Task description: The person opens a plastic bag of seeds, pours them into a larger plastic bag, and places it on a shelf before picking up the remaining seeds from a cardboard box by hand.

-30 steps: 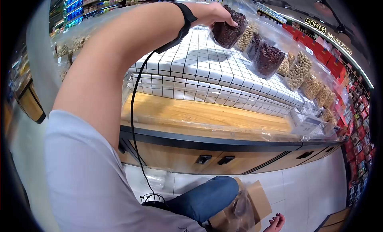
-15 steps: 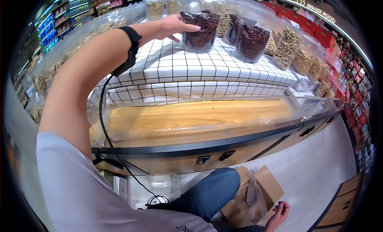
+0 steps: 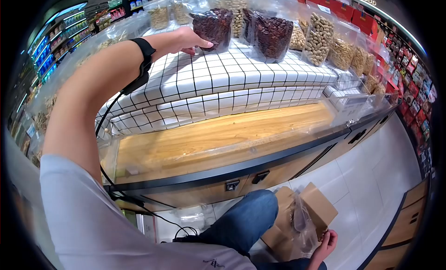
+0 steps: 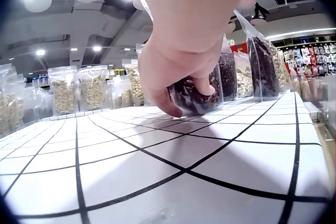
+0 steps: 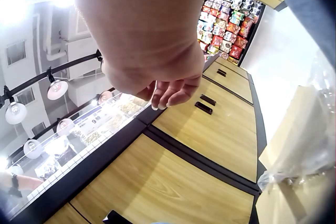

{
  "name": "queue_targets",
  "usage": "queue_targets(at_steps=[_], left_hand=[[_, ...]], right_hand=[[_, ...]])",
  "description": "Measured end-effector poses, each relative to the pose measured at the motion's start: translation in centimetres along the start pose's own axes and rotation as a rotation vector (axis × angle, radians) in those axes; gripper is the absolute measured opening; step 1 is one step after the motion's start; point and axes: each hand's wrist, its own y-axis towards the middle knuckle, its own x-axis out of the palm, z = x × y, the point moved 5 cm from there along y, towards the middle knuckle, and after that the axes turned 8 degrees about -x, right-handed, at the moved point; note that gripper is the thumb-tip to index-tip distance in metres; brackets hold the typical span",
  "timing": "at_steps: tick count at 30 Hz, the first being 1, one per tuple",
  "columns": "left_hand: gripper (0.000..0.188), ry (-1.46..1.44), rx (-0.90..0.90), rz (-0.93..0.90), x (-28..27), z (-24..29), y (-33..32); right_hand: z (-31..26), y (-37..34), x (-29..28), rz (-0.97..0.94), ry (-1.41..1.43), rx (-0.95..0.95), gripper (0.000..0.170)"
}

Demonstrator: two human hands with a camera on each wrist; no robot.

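Note:
My left hand (image 3: 189,39) is at the left side of a clear bag of dark red dried pieces (image 3: 217,26), its thumb against the front. In the left wrist view the hand (image 4: 184,71) has one digit across the bag (image 4: 195,98) and another bent down beside it, near the checked cloth (image 4: 126,166). The bag stands upright. A similar dark bag (image 3: 272,37) stands to its right. My right hand (image 3: 328,242) hangs low beside an open cardboard box (image 3: 320,207); its fingers (image 5: 173,94) are loosely curled, with nothing visible in them.
Bags of peanuts (image 3: 318,37) and other nuts (image 3: 343,51) stand at the right, more bags (image 3: 159,16) at the back left. A wooden ledge (image 3: 223,130) runs below the cloth, behind a clear guard. A black cable (image 3: 101,123) hangs from the left wrist. Plastic lies in the box.
The head view has shifted. The dark bag, tilted in the left hand's hold earlier, now stands upright on the cloth, and the left fingers have spread off its side.

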Motion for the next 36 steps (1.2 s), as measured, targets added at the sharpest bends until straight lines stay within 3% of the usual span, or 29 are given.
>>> queue_targets(at_steps=[2,5,7,10,11,13,15,17,19,23,31,36], left_hand=[[0.058,0.033,-0.021,0.066,0.4,-0.4,2.1],[0.055,-0.099,0.065,0.095,1.3,-0.7,3.2],[0.057,-0.114,0.145,0.016,1.1,-0.3,2.3],[0.081,-0.155,0.188,0.108,-0.6,0.6,1.6],[0.08,-0.272,0.223,0.219,-1.2,0.7,2.3],[0.074,-0.405,0.299,0.132,-2.7,1.8,3.2],[0.066,-0.484,0.351,0.23,-4.7,2.2,4.6],[0.06,-0.415,0.395,0.2,-4.8,3.3,1.9],[0.055,-0.271,0.267,0.159,-5.0,3.3,1.4],[0.044,-0.342,0.334,0.064,-6.1,3.3,1.9],[0.035,-0.225,0.316,0.111,-9.3,5.3,-3.8],[0.032,-0.13,0.466,0.069,-10.9,7.7,-9.6]], right_hand=[[0.2,-0.4,0.0,0.002,-0.003,-0.001,0.011],[-0.4,-1.1,0.1,0.016,0.008,0.017,0.01],[-0.6,-1.5,0.1,0.029,0.024,0.043,0.009],[-0.2,-1.6,-0.2,0.021,0.037,0.047,0.009],[0.1,-1.7,-0.3,0.028,0.039,0.035,0.009],[0.4,-1.9,-0.4,0.048,0.03,0.03,0.009],[0.1,-1.9,-0.2,0.026,0.056,0.017,0.01],[-0.4,-2.0,-0.2,0.031,0.05,-0.001,0.01],[-0.6,-2.1,-0.3,0.061,0.043,0.0,0.009],[-0.5,-2.8,-1.1,0.046,0.06,0.019,0.011],[0.1,-3.4,-2.2,0.05,0.065,0.035,0.011],[0.7,-3.4,-2.0,0.032,0.079,0.038,0.012]])
